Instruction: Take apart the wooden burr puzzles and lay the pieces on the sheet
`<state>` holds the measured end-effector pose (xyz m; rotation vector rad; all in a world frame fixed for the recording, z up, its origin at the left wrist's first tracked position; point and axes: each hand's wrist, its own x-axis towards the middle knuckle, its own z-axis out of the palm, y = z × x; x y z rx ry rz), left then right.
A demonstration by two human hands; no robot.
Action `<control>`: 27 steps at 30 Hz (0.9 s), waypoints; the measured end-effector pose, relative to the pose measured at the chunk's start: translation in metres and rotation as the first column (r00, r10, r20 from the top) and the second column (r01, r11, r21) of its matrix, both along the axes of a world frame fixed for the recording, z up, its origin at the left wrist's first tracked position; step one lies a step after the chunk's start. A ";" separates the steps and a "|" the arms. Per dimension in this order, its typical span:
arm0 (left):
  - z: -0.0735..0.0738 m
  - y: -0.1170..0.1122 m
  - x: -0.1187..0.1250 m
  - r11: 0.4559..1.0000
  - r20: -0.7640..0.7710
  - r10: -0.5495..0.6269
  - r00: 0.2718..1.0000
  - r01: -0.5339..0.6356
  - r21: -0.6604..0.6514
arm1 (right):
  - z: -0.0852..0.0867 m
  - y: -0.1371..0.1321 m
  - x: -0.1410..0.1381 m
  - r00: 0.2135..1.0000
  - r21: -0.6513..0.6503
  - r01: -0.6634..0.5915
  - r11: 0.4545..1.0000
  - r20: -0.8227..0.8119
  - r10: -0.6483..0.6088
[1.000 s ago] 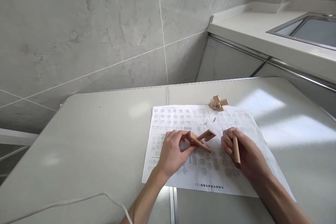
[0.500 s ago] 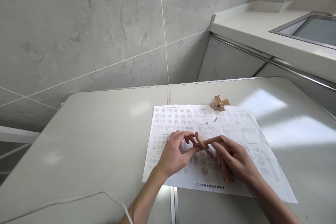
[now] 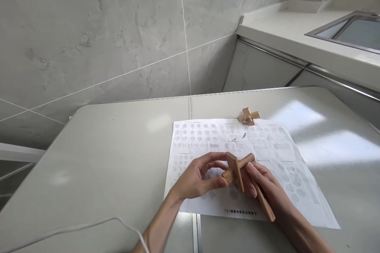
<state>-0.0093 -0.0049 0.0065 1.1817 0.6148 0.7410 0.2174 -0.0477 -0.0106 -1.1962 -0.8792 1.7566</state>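
Observation:
Over the printed sheet, my two hands hold crossed wooden puzzle pieces between them. My left hand has its thumb on the near left end of the cross and its index finger at the top of the upright piece. My right hand grips the right-hand bar, which has a dark letter near its end. A separate wooden stick also sits in my right hand, slanting down toward me. Parts of the pieces are hidden behind the fingers.
At the sheet's far edge stands another assembled wooden cross with a marked face. A white cable runs across the near left of the folding table. Behind are a tiled wall and a counter with a sink.
The held pieces have turned, so the upright piece now shows its broad side and the cross is plainer. The separate stick in my right hand has swung out toward the lower right.

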 end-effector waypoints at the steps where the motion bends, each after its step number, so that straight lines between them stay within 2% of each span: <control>1: -0.001 0.000 0.000 1.000 0.026 -0.004 1.000 0.004 -0.011 | 0.000 0.000 -0.002 1.000 -0.005 0.000 1.000 -0.005 0.000; 6: -0.004 0.001 0.002 0.991 0.216 -0.041 0.976 0.068 -0.119 | 0.007 0.000 -0.011 0.999 -0.018 -0.041 0.999 -0.017 0.040; 9: -0.004 0.003 0.002 0.981 0.273 -0.026 0.962 0.077 -0.177 | 0.008 0.000 -0.012 0.997 -0.012 -0.080 0.997 -0.020 0.080; 18: -0.003 0.005 0.001 0.942 0.140 0.044 0.989 0.006 -0.336 | 0.006 -0.002 -0.012 0.994 0.005 -0.110 0.994 -0.010 0.110; 23: -0.008 0.004 -0.003 0.952 0.160 0.062 0.985 -0.010 -0.307 | 0.010 -0.004 -0.014 0.992 0.004 -0.127 0.992 -0.023 0.127; 27: -0.005 0.002 -0.006 0.969 0.224 0.014 0.975 0.042 -0.245 | 0.012 -0.005 -0.014 0.992 0.004 -0.105 0.994 -0.068 0.105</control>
